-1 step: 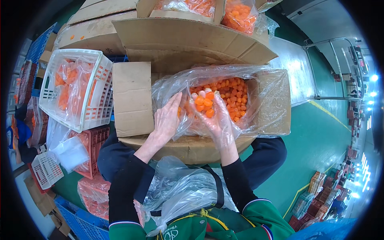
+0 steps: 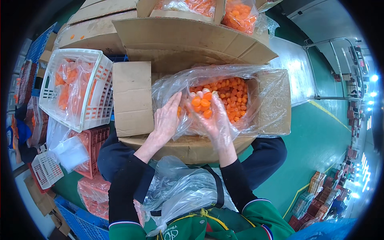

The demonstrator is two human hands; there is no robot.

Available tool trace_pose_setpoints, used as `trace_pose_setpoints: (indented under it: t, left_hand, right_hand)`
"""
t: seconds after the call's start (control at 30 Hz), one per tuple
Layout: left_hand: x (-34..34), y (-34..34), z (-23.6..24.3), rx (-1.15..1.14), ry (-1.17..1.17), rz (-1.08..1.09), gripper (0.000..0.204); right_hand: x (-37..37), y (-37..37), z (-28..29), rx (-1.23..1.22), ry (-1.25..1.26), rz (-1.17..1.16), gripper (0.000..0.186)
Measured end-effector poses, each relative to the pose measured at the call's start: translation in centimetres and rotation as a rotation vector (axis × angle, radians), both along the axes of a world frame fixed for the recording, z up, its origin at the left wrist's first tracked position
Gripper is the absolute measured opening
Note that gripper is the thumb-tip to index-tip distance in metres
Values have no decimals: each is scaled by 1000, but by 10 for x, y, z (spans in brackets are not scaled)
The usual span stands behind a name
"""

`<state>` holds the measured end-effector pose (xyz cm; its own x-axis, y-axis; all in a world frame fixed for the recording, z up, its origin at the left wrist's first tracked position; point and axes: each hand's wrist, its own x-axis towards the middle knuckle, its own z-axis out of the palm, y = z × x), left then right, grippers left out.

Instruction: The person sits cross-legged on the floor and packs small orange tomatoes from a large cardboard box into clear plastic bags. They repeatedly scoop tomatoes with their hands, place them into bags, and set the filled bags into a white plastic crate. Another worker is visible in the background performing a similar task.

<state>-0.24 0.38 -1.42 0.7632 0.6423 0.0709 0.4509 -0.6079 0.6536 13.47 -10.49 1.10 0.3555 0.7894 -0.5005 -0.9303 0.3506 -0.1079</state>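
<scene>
An open cardboard box (image 2: pixel 274 102) in front of me is lined with a clear plastic bag (image 2: pixel 168 86). Inside lie many small, round, glossy orange pieces (image 2: pixel 236 94) that look like candied kumquats. My right hand (image 2: pixel 216 120), in a thin clear glove, is cupped palm up above them with several orange pieces in it. At the bag's left side, my bare-looking left hand (image 2: pixel 166 120) rests against the plastic, its fingers stretched out and close together. Its thumb is mostly hidden.
To the left, a white crate (image 2: pixel 82 116) holds bagged orange pieces, with a red crate (image 2: pixel 96 148) below it. Raised box flaps (image 2: pixel 192 38) stand at the back, with a bag of orange pieces (image 2: pixel 240 16) beyond. A metal-railed cart (image 2: pixel 292 68) is at right.
My right hand has shifted slightly left, and the orange pieces in its palm have rolled a little. My left hand stays in place.
</scene>
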Motion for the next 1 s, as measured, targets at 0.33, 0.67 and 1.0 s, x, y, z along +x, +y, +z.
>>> trace_pose_setpoints:
  t: [0.33, 0.67, 1.0]
  left_hand:
    - [-9, 4, -2, -25, -45, 11, 60]
    - [-5, 3, -4, -35, -41, -7, 52]
    - [-4, 2, -5, -46, -21, -22, 52]
  right_hand:
    - [12, 6, 5, -551, -1052, -16, 17]
    - [84, -35, -77, -1117, -2407, 1080, 44]
    - [115, -51, -132, -856, -1574, 762, 25]
